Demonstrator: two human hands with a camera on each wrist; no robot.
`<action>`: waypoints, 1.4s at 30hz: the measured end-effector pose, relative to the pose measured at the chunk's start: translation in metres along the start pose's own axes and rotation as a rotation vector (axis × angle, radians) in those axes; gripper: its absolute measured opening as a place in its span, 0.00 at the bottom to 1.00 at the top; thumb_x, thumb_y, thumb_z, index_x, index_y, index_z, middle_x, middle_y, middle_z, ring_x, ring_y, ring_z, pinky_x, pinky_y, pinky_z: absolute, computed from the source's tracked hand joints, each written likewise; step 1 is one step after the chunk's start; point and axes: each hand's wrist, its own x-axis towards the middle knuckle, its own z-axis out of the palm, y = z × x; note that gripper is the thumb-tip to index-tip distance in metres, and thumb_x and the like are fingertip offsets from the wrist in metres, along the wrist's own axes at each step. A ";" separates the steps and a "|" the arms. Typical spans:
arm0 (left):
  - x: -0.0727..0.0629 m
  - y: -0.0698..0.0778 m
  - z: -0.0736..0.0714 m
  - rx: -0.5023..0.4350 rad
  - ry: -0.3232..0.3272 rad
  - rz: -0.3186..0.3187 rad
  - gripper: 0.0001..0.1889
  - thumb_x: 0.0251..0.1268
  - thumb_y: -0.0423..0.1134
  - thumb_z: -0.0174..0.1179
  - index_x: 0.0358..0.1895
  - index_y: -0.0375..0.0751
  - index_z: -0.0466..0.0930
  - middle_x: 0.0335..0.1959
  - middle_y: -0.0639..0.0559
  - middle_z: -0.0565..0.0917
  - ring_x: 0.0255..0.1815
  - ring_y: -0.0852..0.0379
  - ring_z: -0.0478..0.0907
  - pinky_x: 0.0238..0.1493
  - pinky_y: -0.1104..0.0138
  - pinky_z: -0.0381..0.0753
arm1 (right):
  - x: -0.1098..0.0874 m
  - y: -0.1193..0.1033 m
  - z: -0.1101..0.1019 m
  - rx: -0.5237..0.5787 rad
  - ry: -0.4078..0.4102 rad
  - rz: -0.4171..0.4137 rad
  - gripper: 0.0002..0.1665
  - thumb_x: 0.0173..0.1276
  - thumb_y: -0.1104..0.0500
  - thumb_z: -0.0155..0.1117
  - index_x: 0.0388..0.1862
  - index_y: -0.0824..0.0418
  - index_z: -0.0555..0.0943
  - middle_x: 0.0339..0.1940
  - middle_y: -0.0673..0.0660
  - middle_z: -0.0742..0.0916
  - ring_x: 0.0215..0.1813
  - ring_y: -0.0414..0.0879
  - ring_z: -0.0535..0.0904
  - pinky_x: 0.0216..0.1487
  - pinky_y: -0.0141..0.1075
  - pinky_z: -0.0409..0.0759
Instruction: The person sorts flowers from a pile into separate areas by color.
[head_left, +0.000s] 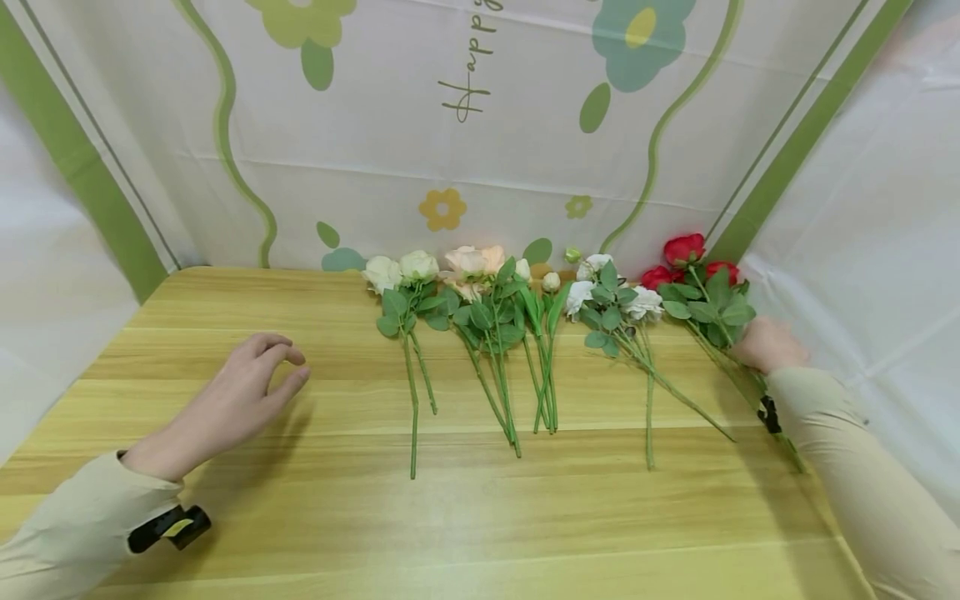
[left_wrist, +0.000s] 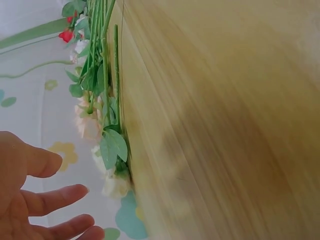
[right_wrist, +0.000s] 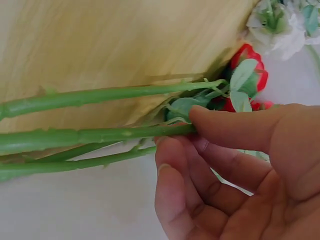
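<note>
At the table's right side, my right hand (head_left: 771, 344) pinches the green stem (right_wrist: 100, 135) of a red rose between thumb and fingers. Several red roses (head_left: 684, 248) lie together there, heads toward the back edge; other stems run close beside the pinched one in the right wrist view. My left hand (head_left: 238, 393) hovers over the left part of the table with relaxed, slightly bent fingers and nothing in them. Nearest to it lie two cream roses (head_left: 417, 266) with long stems.
Along the back of the wooden table (head_left: 247, 533) also lie peach roses (head_left: 467, 262), white buds (head_left: 551, 282) on crossed stems, and white flowers (head_left: 643, 303). A printed cloth (head_left: 360, 125) hangs behind, with white sheeting (head_left: 862, 275) at the right.
</note>
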 end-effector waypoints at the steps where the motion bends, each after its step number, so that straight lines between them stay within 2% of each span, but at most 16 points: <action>1: 0.000 0.000 0.001 0.004 0.001 0.005 0.10 0.72 0.36 0.59 0.46 0.30 0.79 0.56 0.29 0.71 0.57 0.29 0.66 0.51 0.37 0.67 | 0.001 0.001 0.001 0.002 -0.006 0.007 0.15 0.51 0.59 0.59 0.11 0.51 0.65 0.12 0.48 0.70 0.17 0.45 0.66 0.23 0.46 0.68; 5: 0.000 0.000 0.002 0.007 -0.005 0.015 0.09 0.71 0.35 0.59 0.45 0.30 0.79 0.55 0.28 0.71 0.56 0.30 0.67 0.50 0.38 0.68 | 0.003 0.001 0.004 -0.010 -0.020 0.040 0.15 0.55 0.56 0.61 0.14 0.54 0.67 0.16 0.53 0.72 0.21 0.49 0.69 0.23 0.46 0.69; 11: 0.001 0.000 0.002 0.004 -0.019 0.007 0.10 0.72 0.36 0.59 0.46 0.29 0.79 0.56 0.28 0.71 0.56 0.29 0.67 0.51 0.38 0.68 | 0.006 0.001 0.007 -0.044 0.030 0.061 0.15 0.57 0.54 0.62 0.28 0.65 0.71 0.29 0.66 0.77 0.34 0.62 0.74 0.29 0.57 0.73; 14: 0.001 0.000 0.001 0.007 -0.021 0.004 0.11 0.72 0.36 0.59 0.46 0.29 0.79 0.56 0.28 0.71 0.56 0.30 0.67 0.51 0.38 0.68 | 0.007 0.001 0.006 -0.048 0.058 0.054 0.17 0.56 0.54 0.62 0.31 0.68 0.71 0.32 0.69 0.78 0.37 0.65 0.74 0.30 0.61 0.73; 19: 0.000 0.000 0.002 0.009 -0.017 0.014 0.10 0.72 0.35 0.59 0.46 0.29 0.79 0.55 0.28 0.71 0.56 0.29 0.67 0.51 0.38 0.68 | 0.005 -0.003 0.004 -0.042 0.061 0.048 0.19 0.58 0.52 0.63 0.31 0.67 0.70 0.30 0.67 0.77 0.35 0.63 0.74 0.29 0.57 0.73; 22: 0.001 0.001 0.002 0.007 -0.011 0.014 0.11 0.72 0.35 0.59 0.47 0.28 0.78 0.55 0.28 0.71 0.56 0.29 0.67 0.51 0.37 0.68 | 0.001 -0.006 0.002 -0.030 0.068 0.044 0.26 0.63 0.49 0.61 0.39 0.73 0.70 0.34 0.71 0.77 0.37 0.66 0.75 0.28 0.57 0.73; 24: 0.001 0.002 0.002 0.003 -0.005 0.009 0.12 0.72 0.36 0.58 0.49 0.28 0.77 0.56 0.29 0.71 0.57 0.30 0.67 0.52 0.37 0.68 | -0.003 -0.013 0.000 -0.003 0.098 0.004 0.31 0.67 0.48 0.59 0.47 0.76 0.68 0.37 0.74 0.77 0.38 0.67 0.75 0.28 0.56 0.74; 26: 0.002 0.004 0.001 -0.009 0.001 0.002 0.13 0.73 0.37 0.57 0.51 0.28 0.76 0.56 0.29 0.70 0.58 0.29 0.66 0.52 0.37 0.67 | -0.008 -0.022 -0.003 0.026 0.139 -0.046 0.28 0.69 0.47 0.58 0.40 0.76 0.70 0.30 0.71 0.77 0.30 0.64 0.75 0.23 0.51 0.73; 27: 0.003 0.005 0.001 -0.014 0.005 -0.003 0.14 0.74 0.37 0.57 0.52 0.28 0.75 0.57 0.30 0.70 0.58 0.30 0.66 0.53 0.37 0.66 | -0.011 -0.029 -0.004 0.041 0.160 -0.080 0.26 0.70 0.47 0.57 0.33 0.73 0.71 0.24 0.67 0.76 0.25 0.60 0.73 0.21 0.47 0.71; 29: 0.004 0.008 0.002 -0.032 0.013 -0.013 0.15 0.75 0.38 0.56 0.54 0.28 0.75 0.58 0.30 0.70 0.59 0.30 0.65 0.53 0.37 0.66 | -0.018 -0.045 -0.005 0.066 0.189 -0.149 0.25 0.72 0.49 0.56 0.20 0.65 0.68 0.15 0.56 0.70 0.17 0.49 0.65 0.19 0.40 0.66; 31: 0.006 0.013 0.003 -0.059 0.021 -0.019 0.16 0.75 0.39 0.55 0.56 0.28 0.74 0.59 0.31 0.70 0.60 0.31 0.65 0.53 0.38 0.66 | -0.030 -0.064 -0.005 0.083 0.185 -0.184 0.28 0.74 0.48 0.55 0.14 0.59 0.67 0.11 0.49 0.65 0.15 0.43 0.58 0.18 0.37 0.61; 32: 0.007 0.016 0.004 -0.074 0.027 -0.019 0.17 0.75 0.39 0.55 0.57 0.28 0.73 0.59 0.31 0.70 0.60 0.31 0.66 0.54 0.38 0.66 | -0.037 -0.075 -0.004 0.079 0.185 -0.203 0.29 0.75 0.47 0.54 0.15 0.61 0.72 0.11 0.49 0.66 0.15 0.42 0.59 0.19 0.37 0.62; 34: 0.008 0.022 0.006 -0.093 0.045 -0.009 0.18 0.75 0.39 0.56 0.58 0.28 0.73 0.59 0.32 0.71 0.60 0.33 0.67 0.54 0.39 0.67 | -0.056 -0.098 -0.002 0.089 0.186 -0.231 0.28 0.76 0.46 0.54 0.26 0.67 0.81 0.13 0.50 0.73 0.16 0.43 0.64 0.21 0.39 0.66; 37: 0.008 0.031 0.007 -0.109 0.075 0.017 0.18 0.74 0.39 0.56 0.59 0.29 0.72 0.58 0.34 0.72 0.60 0.35 0.68 0.54 0.40 0.68 | -0.089 -0.130 0.002 0.108 0.226 -0.266 0.28 0.75 0.44 0.54 0.42 0.69 0.85 0.19 0.52 0.81 0.19 0.45 0.71 0.25 0.41 0.71; 42: 0.000 0.042 0.005 -0.101 0.154 0.057 0.17 0.73 0.37 0.58 0.58 0.30 0.73 0.59 0.38 0.72 0.60 0.38 0.69 0.54 0.42 0.69 | -0.135 -0.163 0.014 0.163 0.405 -0.360 0.19 0.73 0.47 0.60 0.38 0.61 0.87 0.25 0.49 0.85 0.25 0.44 0.78 0.28 0.40 0.74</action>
